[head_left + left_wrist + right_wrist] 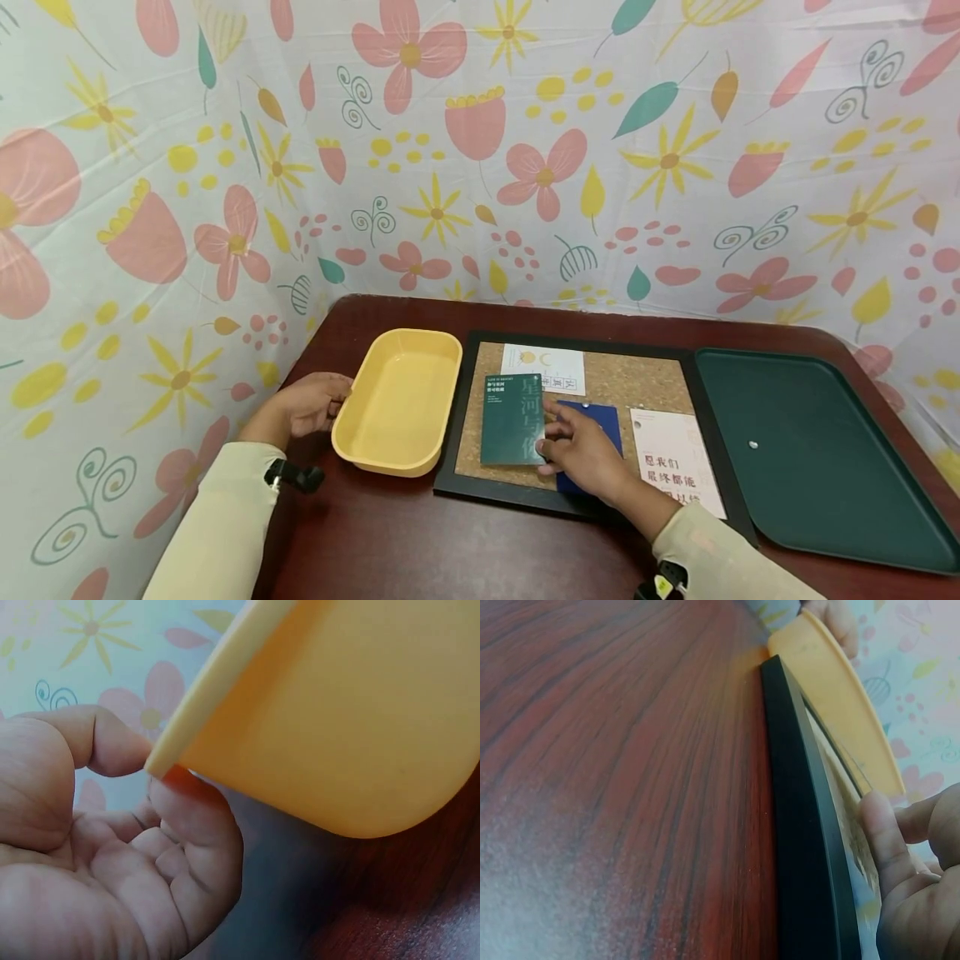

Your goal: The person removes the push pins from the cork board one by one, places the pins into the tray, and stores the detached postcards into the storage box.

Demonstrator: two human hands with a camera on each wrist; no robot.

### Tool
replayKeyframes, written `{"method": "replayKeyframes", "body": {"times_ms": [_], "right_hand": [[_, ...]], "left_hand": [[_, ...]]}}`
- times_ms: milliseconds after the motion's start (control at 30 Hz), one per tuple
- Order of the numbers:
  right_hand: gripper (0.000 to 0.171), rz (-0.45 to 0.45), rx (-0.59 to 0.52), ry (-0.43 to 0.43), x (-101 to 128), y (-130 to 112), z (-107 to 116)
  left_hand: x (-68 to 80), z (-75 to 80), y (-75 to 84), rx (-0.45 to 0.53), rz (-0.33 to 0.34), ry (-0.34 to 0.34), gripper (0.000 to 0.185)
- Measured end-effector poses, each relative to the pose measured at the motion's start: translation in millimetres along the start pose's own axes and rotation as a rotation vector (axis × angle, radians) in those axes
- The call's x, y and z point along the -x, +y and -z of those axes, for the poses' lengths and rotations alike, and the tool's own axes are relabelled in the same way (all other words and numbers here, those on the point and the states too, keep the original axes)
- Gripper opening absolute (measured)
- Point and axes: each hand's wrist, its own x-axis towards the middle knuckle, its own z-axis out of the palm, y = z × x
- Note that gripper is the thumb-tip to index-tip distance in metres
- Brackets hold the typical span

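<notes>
Inspector: How are the right fingers standing?

Recorder: The right hand [583, 450] is pinching a dark green card [510, 425] by its lower right corner, the thumb pressing the front face and the fingers reaching behind.

Inspector: And the left?

Recorder: The left hand [311, 404] is gripping the rim of a yellow tray [393, 396] at its left side, thumb and finger closing on the edge.

Inspector: Where is the green card sitting?

Recorder: It is showing above the left part of a cork board [663, 379], covering some of a white card [562, 367]. Whether it is touching the cork, I am not able to tell.

Inspector: Further out?

Recorder: A blue card [606, 421] is lying partly behind the right hand, and a pale pink card [677, 458] is lying right of that. A dark green tray [832, 442] is standing just beyond the board's right edge, with the yellow tray flanking the left. A dark red table [375, 533] is supporting everything; a flowered cloth [540, 250] is hanging behind.
</notes>
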Motion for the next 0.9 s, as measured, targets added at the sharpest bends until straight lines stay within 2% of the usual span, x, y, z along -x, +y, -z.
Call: {"method": "replayKeyframes", "body": {"times_ms": [333,500,900], "right_hand": [[0.071,0.019,-0.043,0.045,0,-5,-5],[0.070,0.016,-0.066,0.072,0,-9,-8],[0.069,0.006,-0.119,0.064,-3,-15,-17]], "left_hand": [[-1.9,8.2,-3.2,0.051,-0.016,-0.132,0.019],[-1.9,9.4,-2.7,0.052,-0.027,-0.147,0.016],[-0.2,4.0,-1.0,0.067,-0.020,-0.132,0.014]]}}
